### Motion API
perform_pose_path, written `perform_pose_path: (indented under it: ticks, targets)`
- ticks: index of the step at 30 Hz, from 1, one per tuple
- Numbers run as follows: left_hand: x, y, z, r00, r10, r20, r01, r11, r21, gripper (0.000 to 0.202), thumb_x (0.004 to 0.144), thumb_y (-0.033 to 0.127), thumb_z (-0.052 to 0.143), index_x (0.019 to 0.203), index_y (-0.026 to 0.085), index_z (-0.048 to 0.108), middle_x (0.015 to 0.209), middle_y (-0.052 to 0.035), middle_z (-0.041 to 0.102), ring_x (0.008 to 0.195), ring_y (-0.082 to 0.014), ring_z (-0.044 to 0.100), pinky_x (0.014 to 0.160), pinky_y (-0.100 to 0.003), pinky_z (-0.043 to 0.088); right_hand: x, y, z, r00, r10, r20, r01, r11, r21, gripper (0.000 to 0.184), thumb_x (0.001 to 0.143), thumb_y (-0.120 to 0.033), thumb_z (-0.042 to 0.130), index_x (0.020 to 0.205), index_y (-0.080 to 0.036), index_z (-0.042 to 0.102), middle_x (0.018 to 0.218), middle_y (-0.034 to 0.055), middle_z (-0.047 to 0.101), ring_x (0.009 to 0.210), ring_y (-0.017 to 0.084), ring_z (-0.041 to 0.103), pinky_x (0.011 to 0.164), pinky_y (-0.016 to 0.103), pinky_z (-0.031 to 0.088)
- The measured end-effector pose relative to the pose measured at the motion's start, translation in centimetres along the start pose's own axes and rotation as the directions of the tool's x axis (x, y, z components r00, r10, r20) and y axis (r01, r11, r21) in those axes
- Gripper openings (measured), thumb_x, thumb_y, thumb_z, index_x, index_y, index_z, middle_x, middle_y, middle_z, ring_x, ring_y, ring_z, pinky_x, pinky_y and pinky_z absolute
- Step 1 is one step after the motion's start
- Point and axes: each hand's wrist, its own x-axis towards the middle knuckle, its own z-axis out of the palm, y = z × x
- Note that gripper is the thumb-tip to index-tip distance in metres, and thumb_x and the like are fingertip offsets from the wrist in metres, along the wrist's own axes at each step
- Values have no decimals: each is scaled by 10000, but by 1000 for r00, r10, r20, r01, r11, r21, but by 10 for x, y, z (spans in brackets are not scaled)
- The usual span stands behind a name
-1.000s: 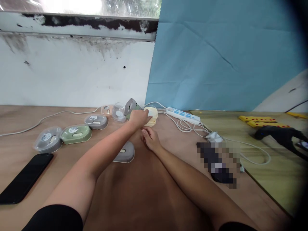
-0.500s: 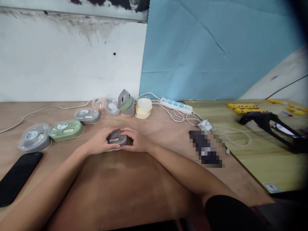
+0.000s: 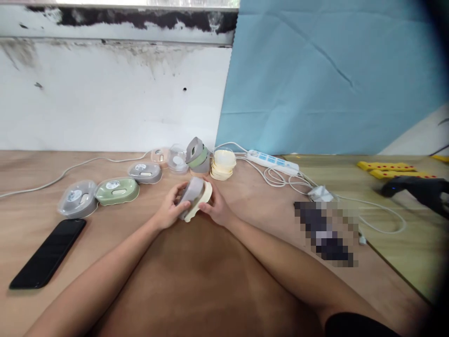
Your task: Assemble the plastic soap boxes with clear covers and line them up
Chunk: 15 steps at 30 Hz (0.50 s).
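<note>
Above the middle of the wooden table, my left hand (image 3: 171, 207) is wrapped round a grey plastic cover (image 3: 193, 189). My right hand (image 3: 218, 205) grips a cream tray (image 3: 205, 199) with a wavy edge, its thumb on the near side. Both pieces are tilted up on edge, face to face; a gap shows between them at the top, and whether they touch lower down I cannot tell. Just behind stand a stack of grey and green covers (image 3: 197, 157) and a stack of cream trays (image 3: 222, 164).
To the left sit covered oval boxes, one green (image 3: 117, 191), one grey (image 3: 144, 172), and a clear-topped one (image 3: 77, 199). A black phone (image 3: 49, 252) lies in front of them. A white power strip (image 3: 272, 162) and loose cables (image 3: 280, 180) are at back right.
The grey cover, earlier flat on the table under both hands, is now lifted and tipped on edge, showing the cream tray beside it. The whole view has shifted slightly left.
</note>
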Motion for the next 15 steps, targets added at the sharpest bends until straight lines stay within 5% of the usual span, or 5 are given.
perform_pose_path:
  ticks: [3,6,11,15]
  targets:
    - [3,-7,-8,977,-30,-212,16,998,-68,725,837,716,573,1288,148,544,1279,-152,653,1164,-311,632,976,-429,530,3,1,-8,994,-30,-109,33,999,25,938,726,-702,736,1448,-239,356,1268,123,632,1126,293,628,962,458,533]
    - [5,-12,-13,942,-145,-304,70,967,-245,664,865,702,562,1230,148,587,1196,-133,700,1067,-289,685,903,-396,567,6,9,-18,973,-24,-228,50,993,107,875,727,-786,663,1381,-256,426,1136,88,683,1017,276,656,883,425,557]
    - [7,-4,-9,829,-549,-106,420,737,-529,695,907,757,416,1195,155,608,1014,-142,759,815,-262,745,597,-344,600,10,23,-25,965,147,-217,-74,947,312,859,741,-848,560,1384,-288,455,1011,59,694,865,252,674,676,359,563]
    - [7,3,-6,822,-551,-141,453,784,-424,682,790,510,782,1326,178,523,1080,-124,752,793,-229,741,591,-293,589,9,23,-20,978,153,-143,-104,947,305,800,741,-828,587,1339,-302,517,966,45,698,726,208,646,598,330,535]
